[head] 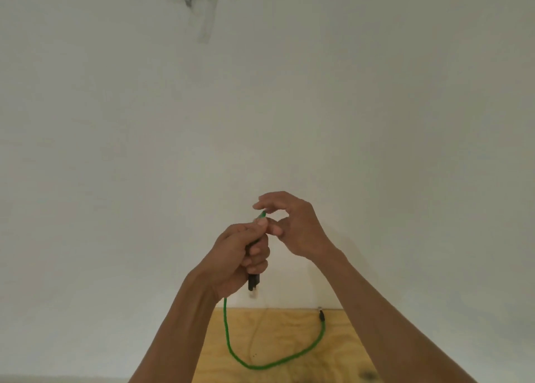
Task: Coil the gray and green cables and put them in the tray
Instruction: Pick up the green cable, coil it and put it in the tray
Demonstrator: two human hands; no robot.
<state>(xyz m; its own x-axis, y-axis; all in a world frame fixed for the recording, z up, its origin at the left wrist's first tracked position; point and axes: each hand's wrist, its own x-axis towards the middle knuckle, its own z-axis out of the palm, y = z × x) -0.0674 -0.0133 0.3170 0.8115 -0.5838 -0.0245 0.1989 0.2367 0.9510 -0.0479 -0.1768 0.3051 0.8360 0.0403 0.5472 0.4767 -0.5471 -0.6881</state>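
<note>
My left hand (241, 255) is raised in front of the wall, fisted around the green cable (252, 364) near its black plug, which sticks out below the fist. A short green piece pokes out above the fist. My right hand (292, 226) hovers just to the right, its thumb and fingertips pinching at that upper green piece. The rest of the green cable hangs down in a loop and lies on the wooden table (292, 339), ending in a dark connector (321, 314). A thin pale cable (254, 336) hangs down onto the wood. No tray is in view.
A plain white wall (260, 107) fills most of the view, with a grey mark and a strip of tape (207, 20) high up. Only a small patch of the table shows at the bottom.
</note>
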